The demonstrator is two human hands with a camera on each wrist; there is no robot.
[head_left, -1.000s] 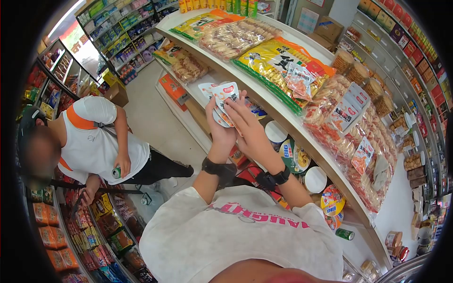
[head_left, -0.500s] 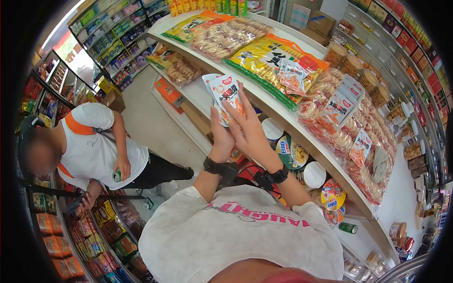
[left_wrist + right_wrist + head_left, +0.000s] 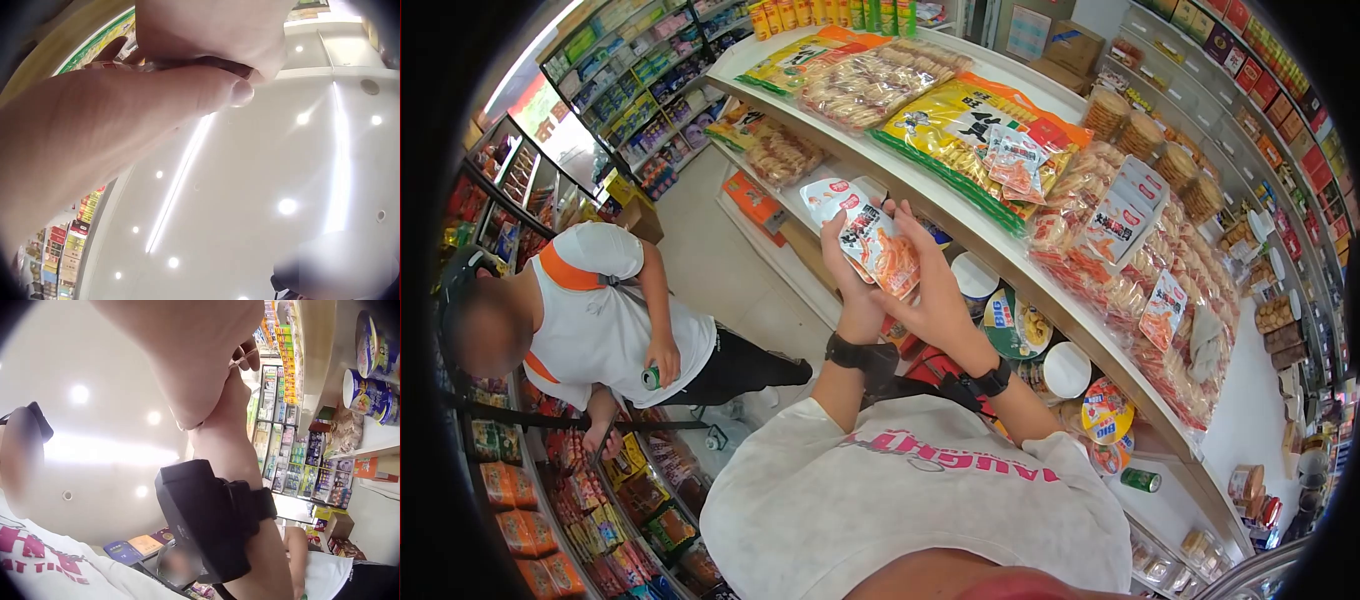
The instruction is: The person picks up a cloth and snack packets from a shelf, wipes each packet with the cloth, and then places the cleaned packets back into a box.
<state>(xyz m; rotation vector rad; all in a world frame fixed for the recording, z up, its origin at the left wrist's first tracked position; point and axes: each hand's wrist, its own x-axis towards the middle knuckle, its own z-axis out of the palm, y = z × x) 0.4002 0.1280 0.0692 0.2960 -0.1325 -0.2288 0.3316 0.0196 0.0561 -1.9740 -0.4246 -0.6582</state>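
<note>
A small stack of white-and-orange snack packets (image 3: pixel 880 245) is between my two hands in the head view, their tops spread to the left. My left hand (image 3: pixel 855 290) grips the left side, its thumb over the front face. On the other side, my right hand (image 3: pixel 945 305) holds the right edge and lower corner between thumb and fingers. Fingertips show behind the upper right edge. The left wrist view shows mostly my left hand (image 3: pixel 206 47), with a sliver of packet beyond it. In the right wrist view my right hand (image 3: pixel 194 350) hides the packets.
A white display shelf (image 3: pixel 975 200) runs diagonally ahead, bearing large cracker bags (image 3: pixel 960 125) and more snack packets (image 3: pixel 1125 215). Instant noodle tubs (image 3: pixel 1020 325) sit below it. To the left stands another person (image 3: pixel 615 310) holding a green can (image 3: pixel 650 378). Stocked racks (image 3: pixel 600 500) flank the aisle.
The packets have come down and tilted, their tops spreading left. My right fingers, earlier across the front face, are now at the right edge. The other person's lower hand has shifted.
</note>
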